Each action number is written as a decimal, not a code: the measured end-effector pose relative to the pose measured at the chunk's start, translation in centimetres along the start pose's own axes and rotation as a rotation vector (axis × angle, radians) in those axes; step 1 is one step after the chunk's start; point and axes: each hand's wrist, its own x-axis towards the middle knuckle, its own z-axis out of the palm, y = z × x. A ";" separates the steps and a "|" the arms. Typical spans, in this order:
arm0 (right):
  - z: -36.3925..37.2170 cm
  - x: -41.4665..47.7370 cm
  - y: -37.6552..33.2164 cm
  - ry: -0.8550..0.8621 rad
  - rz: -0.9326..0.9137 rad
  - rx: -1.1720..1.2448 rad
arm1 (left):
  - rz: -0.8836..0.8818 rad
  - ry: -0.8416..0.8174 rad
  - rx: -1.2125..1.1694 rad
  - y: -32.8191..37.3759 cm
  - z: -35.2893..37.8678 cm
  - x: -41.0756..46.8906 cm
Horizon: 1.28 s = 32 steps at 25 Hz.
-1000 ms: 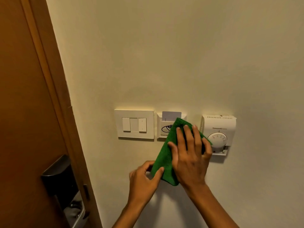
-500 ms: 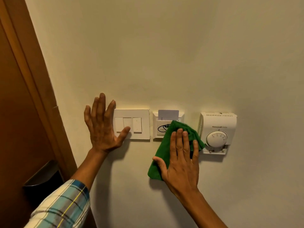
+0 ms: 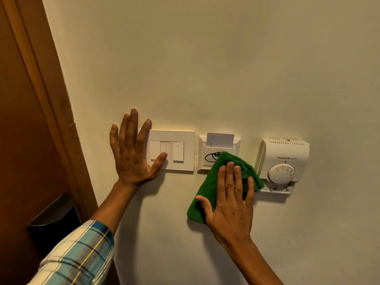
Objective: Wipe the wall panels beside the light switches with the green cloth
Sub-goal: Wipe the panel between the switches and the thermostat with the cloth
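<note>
Cloth (image 3: 207, 194): green, lower centre, pressed flat to wall by right hand (image 3: 230, 204), fingers together, overlapping card holder (image 3: 219, 149). Left hand (image 3: 131, 153): spread, braced on switch plate (image 3: 171, 150). Wiping under way; thermostat (image 3: 282, 161) side apparently left.

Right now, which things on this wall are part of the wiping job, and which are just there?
Part of the job:
green cloth, pressed flat under the right hand
light switches
card holder, partly under the cloth
left hand, braced beside the switches

Just there:
thermostat
door
door handle
</note>
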 end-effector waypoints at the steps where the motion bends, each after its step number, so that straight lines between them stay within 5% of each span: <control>1: 0.0 0.0 0.1 0.003 0.004 0.005 | -0.002 0.004 0.000 0.0 0.0 0.0; 17: -1.0 2.8 -0.8 0.048 0.067 0.049 | 0.001 0.020 0.005 0.0 0.1 0.1; 23: -0.2 0.7 -1.5 -0.024 -0.053 0.008 | -0.003 0.011 0.009 -0.1 0.1 -0.1; 32: -1.0 2.7 -2.6 0.024 0.054 0.091 | -0.005 0.025 0.022 -0.3 0.4 0.0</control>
